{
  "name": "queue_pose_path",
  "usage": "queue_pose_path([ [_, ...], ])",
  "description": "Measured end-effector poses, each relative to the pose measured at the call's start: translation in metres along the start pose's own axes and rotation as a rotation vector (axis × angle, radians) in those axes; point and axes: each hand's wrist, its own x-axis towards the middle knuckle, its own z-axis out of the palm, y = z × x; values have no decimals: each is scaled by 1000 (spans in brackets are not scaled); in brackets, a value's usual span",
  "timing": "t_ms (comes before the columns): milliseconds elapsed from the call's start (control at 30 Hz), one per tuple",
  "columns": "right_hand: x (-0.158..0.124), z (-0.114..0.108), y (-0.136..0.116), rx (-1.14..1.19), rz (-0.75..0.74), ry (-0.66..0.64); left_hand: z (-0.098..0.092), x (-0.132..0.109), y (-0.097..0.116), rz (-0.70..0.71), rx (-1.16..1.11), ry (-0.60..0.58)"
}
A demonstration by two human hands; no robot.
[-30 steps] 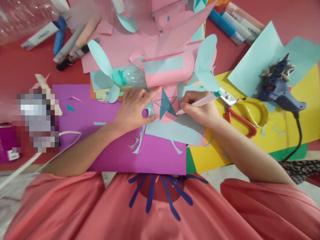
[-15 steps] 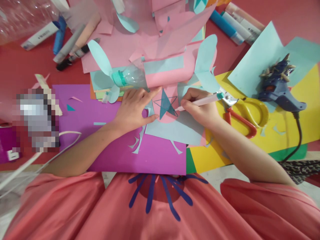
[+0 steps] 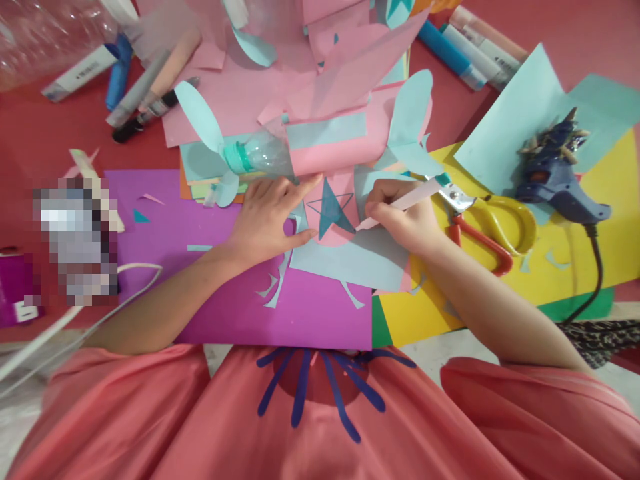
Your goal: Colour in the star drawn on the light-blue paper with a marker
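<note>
In the middle lies a pink paper piece (image 3: 336, 233) bearing a star (image 3: 329, 212) that is partly filled in teal and partly outline. My left hand (image 3: 273, 220) rests with fingers spread at its left edge, index finger and thumb touching the paper. A white marker (image 3: 413, 198) with a teal end is pinched in my right hand (image 3: 407, 217); its tip meets the star's lower right point. Under the pink piece is light blue paper (image 3: 365, 260). Just beyond lies a plastic bottle (image 3: 270, 152) wrapped in pink paper with light blue paper fins (image 3: 413, 107).
Scissors (image 3: 485, 240) with red and yellow handles and a dark blue glue gun (image 3: 565, 190) lie at right on yellow card (image 3: 575, 267). Purple card (image 3: 320, 313) with paper scraps sits in front. Markers (image 3: 117, 80) lie at back left, more markers (image 3: 460, 57) at back right.
My right hand and the marker have shifted slightly right and down, and the marker is tilted more steeply. The left hand stays in place.
</note>
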Motion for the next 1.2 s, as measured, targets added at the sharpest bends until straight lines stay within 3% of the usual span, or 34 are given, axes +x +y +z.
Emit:
queue_pose_path([
  [500, 1, 1, -1, -33, 3, -44, 0, 0, 0, 0, 6, 1],
  [867, 1, 3, -1, -65, 1, 55, 2, -1, -3, 33, 0, 39],
  [1200, 0, 1, -3, -88, 1, -30, 0, 0, 0, 3, 3, 5],
])
